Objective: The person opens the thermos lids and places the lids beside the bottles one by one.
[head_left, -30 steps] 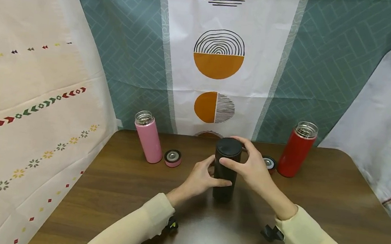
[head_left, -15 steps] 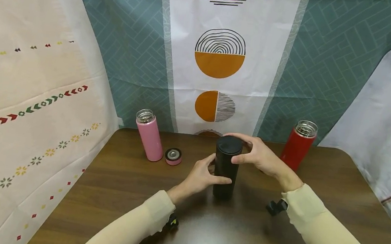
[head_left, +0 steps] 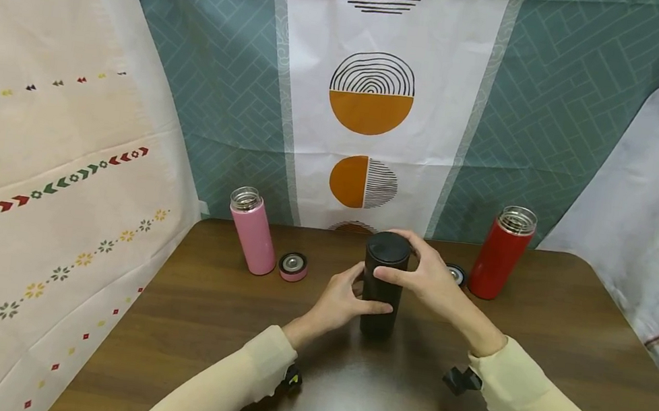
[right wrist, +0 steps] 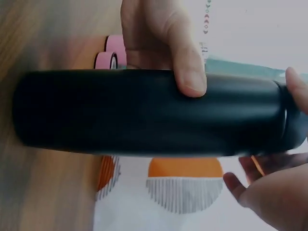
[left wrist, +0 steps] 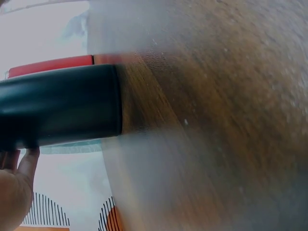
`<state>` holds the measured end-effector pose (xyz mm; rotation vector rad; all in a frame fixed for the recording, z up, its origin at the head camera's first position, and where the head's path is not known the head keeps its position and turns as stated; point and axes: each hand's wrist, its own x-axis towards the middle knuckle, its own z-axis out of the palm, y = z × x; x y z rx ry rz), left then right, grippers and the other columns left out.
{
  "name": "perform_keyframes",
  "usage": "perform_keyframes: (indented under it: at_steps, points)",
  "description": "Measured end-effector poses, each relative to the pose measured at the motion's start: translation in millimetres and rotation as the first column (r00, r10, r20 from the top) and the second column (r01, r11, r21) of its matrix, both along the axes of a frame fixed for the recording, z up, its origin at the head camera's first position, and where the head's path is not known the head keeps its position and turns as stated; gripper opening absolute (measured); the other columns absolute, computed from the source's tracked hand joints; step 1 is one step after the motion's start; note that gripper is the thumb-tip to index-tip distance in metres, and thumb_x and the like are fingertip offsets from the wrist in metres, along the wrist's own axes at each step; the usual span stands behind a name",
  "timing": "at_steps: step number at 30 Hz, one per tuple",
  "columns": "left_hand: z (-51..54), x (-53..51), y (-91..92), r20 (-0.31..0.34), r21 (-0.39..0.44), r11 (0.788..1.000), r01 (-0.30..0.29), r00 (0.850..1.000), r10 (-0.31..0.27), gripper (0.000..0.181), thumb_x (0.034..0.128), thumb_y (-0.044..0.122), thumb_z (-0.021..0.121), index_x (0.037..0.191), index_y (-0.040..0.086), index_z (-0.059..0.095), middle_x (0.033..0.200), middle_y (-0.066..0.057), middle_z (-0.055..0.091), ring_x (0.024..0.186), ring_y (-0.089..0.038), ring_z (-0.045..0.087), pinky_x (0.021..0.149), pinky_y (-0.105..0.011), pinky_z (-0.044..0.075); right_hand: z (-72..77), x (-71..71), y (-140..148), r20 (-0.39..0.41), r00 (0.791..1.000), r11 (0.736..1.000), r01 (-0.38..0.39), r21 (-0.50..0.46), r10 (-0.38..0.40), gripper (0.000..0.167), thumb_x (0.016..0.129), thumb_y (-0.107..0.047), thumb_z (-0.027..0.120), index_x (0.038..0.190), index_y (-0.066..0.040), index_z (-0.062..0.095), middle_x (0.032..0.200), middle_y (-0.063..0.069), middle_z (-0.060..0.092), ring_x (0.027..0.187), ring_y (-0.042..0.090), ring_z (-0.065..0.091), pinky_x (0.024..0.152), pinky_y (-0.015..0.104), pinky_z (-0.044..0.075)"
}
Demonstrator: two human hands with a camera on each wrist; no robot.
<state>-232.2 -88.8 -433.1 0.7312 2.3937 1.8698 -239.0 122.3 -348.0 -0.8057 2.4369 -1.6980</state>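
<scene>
A black vacuum flask (head_left: 376,323) stands upright on the table, its black lid (head_left: 388,246) on top. My left hand (head_left: 337,301) grips the flask's body around the middle, thumb across the front. At the top, my right hand (head_left: 427,281) holds the lid between thumb and fingers. In the right wrist view the flask (right wrist: 106,115) lies across the picture; a thin seam shows below the lid (right wrist: 294,127). The left wrist view shows the lower flask (left wrist: 67,106) and some fingertips (left wrist: 29,163); the rest of that grip is out of sight.
Lidless, a pink flask (head_left: 254,237) stands at back left, with its pink lid (head_left: 293,266) beside it. A lidless red flask (head_left: 500,262) stands at back right; its lid (head_left: 456,274) is partly hidden by my right hand. Behind the brown table (head_left: 198,340) hangs a patterned curtain (head_left: 233,86).
My right hand has turned about the lid, swinging rightward half a second ago and then back. The red flask's lid shows again. My left hand keeps its grip; the flask stays in place.
</scene>
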Motion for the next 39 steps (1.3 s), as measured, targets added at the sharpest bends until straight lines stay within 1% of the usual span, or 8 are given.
perform_keyframes:
  at_steps: [3, 7, 17, 21, 26, 31, 35, 39]
  points:
    - [-0.5, 0.3, -0.1, -0.003, -0.003, 1.0, -0.003, 1.0, 0.003, 0.07, 0.0838, 0.021, 0.09, 0.145, 0.025, 0.057, 0.133, 0.005, 0.067, 0.113, -0.018, 0.071, 0.093, -0.033, 0.059, -0.7, -0.3, -1, 0.004, 1.0, 0.999, 0.002, -0.032, -0.002, 0.063, 0.088, -0.03, 0.084, 0.144, -0.017, 0.058, 0.134, 0.007, 0.064, 0.132, 0.031, 0.049, 0.111, 0.066, 0.034]
    - [0.2, 0.6, -0.6, 0.002, -0.011, 1.0, -0.007, 1.0, 0.007, 0.069, 0.0836, 0.022, 0.09, 0.145, 0.025, 0.057, 0.133, 0.006, 0.066, 0.115, -0.018, 0.071, 0.096, -0.034, 0.058, -1.4, -12.9, 6, 0.059, 0.987, 0.985, -0.142, -0.1, 0.148, 0.059, 0.089, -0.023, 0.081, 0.144, -0.017, 0.059, 0.136, 0.007, 0.063, 0.131, 0.031, 0.049, 0.11, 0.063, 0.038]
    - [1.1, 0.3, 1.0, 0.039, -0.027, 1.0, -0.013, 0.999, 0.014, 0.07, 0.0835, 0.025, 0.09, 0.145, 0.025, 0.057, 0.135, 0.007, 0.066, 0.119, -0.02, 0.069, 0.099, -0.037, 0.056, -9.0, -44.2, 18, 0.135, 0.874, 0.875, -0.433, -0.218, 0.466, 0.057, 0.093, -0.011, 0.071, 0.147, -0.007, 0.053, 0.138, 0.012, 0.06, 0.128, 0.031, 0.052, 0.109, 0.048, 0.043]
    - [0.8, 0.5, 1.8, 0.04, -0.012, 1.0, -0.011, 0.999, 0.011, 0.069, 0.0837, 0.023, 0.09, 0.145, 0.024, 0.057, 0.134, 0.006, 0.066, 0.118, -0.018, 0.069, 0.098, -0.035, 0.056, -7.3, -33.7, 18, 0.144, 0.905, 0.907, -0.368, -0.204, 0.399, 0.066, 0.095, -0.014, 0.069, 0.156, -0.012, 0.045, 0.148, 0.011, 0.054, 0.134, 0.032, 0.049, 0.112, 0.051, 0.041]
    - [-0.8, 0.9, 1.7, 0.035, 0.015, 1.0, 0.006, 0.999, -0.007, 0.069, 0.0837, 0.019, 0.09, 0.144, 0.022, 0.057, 0.133, 0.004, 0.067, 0.117, -0.018, 0.07, 0.098, -0.033, 0.056, -3.7, -6.9, 9, 0.083, 0.989, 0.987, -0.108, -0.121, 0.118, 0.072, 0.091, -0.022, 0.077, 0.154, -0.015, 0.042, 0.146, 0.012, 0.053, 0.134, 0.035, 0.048, 0.108, 0.061, 0.043]
    - [-1.0, 0.4, 1.7, 0.027, 0.026, 1.0, 0.005, 1.0, -0.006, 0.068, 0.0831, 0.017, 0.09, 0.143, 0.023, 0.058, 0.13, 0.004, 0.068, 0.116, -0.018, 0.07, 0.095, -0.032, 0.058, -0.5, 8.4, -2, -0.021, 0.995, 0.995, 0.095, -0.017, -0.095, 0.074, 0.087, -0.031, 0.085, 0.149, -0.014, 0.049, 0.138, 0.013, 0.058, 0.128, 0.034, 0.05, 0.104, 0.062, 0.043]
    - [0.0, 0.2, 2.7, 0.033, 0.03, 0.999, 0.016, 0.999, -0.017, 0.068, 0.0839, 0.018, 0.09, 0.144, 0.022, 0.058, 0.132, 0.003, 0.067, 0.117, -0.018, 0.07, 0.096, -0.032, 0.057, 2.5, 6.5, 2, -0.008, 0.998, 0.998, 0.065, -0.025, -0.065, 0.067, 0.089, -0.026, 0.084, 0.148, -0.017, 0.053, 0.139, 0.009, 0.06, 0.128, 0.032, 0.053, 0.102, 0.057, 0.046]
    - [0.0, 1.3, 1.1, 0.033, 0.03, 0.999, 0.012, 0.999, -0.013, 0.069, 0.0845, 0.018, 0.089, 0.145, 0.021, 0.057, 0.134, 0.002, 0.065, 0.119, -0.019, 0.069, 0.098, -0.033, 0.056, 4.9, -4.1, 11, 0.08, 0.986, 0.986, -0.137, -0.1, 0.145, 0.064, 0.094, -0.02, 0.078, 0.152, -0.016, 0.051, 0.144, 0.008, 0.056, 0.132, 0.032, 0.051, 0.105, 0.052, 0.046]
